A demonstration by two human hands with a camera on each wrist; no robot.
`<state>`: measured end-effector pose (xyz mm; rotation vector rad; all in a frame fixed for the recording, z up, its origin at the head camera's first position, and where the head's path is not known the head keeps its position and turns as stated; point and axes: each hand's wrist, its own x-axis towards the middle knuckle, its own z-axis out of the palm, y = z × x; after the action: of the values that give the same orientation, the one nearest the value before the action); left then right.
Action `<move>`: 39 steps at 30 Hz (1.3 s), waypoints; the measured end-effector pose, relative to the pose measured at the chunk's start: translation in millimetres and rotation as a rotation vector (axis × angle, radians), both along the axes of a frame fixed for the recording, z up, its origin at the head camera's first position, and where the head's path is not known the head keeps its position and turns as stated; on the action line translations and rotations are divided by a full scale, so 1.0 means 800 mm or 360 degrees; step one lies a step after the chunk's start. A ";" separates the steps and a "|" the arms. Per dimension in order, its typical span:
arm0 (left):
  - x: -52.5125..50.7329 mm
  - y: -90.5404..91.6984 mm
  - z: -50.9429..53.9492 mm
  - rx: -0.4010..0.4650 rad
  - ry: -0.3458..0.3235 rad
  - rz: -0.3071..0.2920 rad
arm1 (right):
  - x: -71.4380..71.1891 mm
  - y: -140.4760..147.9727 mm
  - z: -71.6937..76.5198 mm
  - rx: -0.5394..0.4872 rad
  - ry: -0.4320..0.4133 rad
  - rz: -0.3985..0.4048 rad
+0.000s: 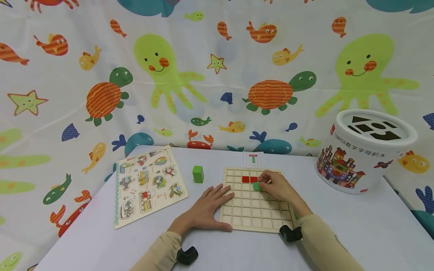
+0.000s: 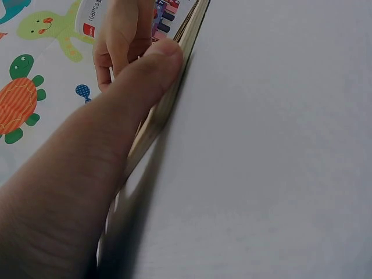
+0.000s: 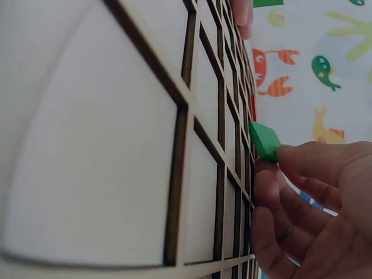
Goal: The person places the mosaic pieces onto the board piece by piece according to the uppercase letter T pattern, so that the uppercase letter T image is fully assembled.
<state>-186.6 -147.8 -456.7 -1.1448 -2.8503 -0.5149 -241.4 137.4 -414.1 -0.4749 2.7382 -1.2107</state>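
A wooden grid board point(image 1: 242, 210) lies on the table, with red blocks point(image 1: 245, 179) set in adjoining squares near its far edge. My right hand point(image 1: 279, 188) pinches a green block point(image 3: 265, 141) between thumb and fingers, just nearer than the red ones. In the right wrist view the block is tilted over the grid; whether it touches is hard to tell. My left hand point(image 1: 208, 207) lies with fingers spread along the board's left edge. Its thumb point(image 2: 145, 75) rests against the near corner. Behind the board is a small pattern card point(image 1: 249, 164) with red and green squares.
Another green block point(image 1: 198, 174) stands left of the board's far corner. Farther left lies a picture puzzle board point(image 1: 152, 205). A large white bucket point(image 1: 359, 154) with a cut-out lid stands at the right. A bit of green point(image 1: 296, 215) shows beside my right wrist.
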 end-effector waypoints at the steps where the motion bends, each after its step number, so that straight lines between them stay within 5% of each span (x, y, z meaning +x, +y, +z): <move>1: 0.000 0.000 0.000 0.0000 0.0000 0.0001 | -0.001 -0.001 0.000 0.0010 -0.0007 -0.0007; 19: -0.002 0.003 0.000 -0.0006 -0.0028 0.0012 | -0.002 -0.004 0.002 0.0164 0.0015 0.0009; 39: -0.001 0.000 -0.001 -0.0005 -0.0013 0.0011 | 0.013 0.018 0.008 0.0104 0.0057 0.0008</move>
<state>-187.5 -147.6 -457.4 -1.1358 -2.8618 -0.5163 -230.7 151.5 -407.7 -0.5012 2.7948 -1.1180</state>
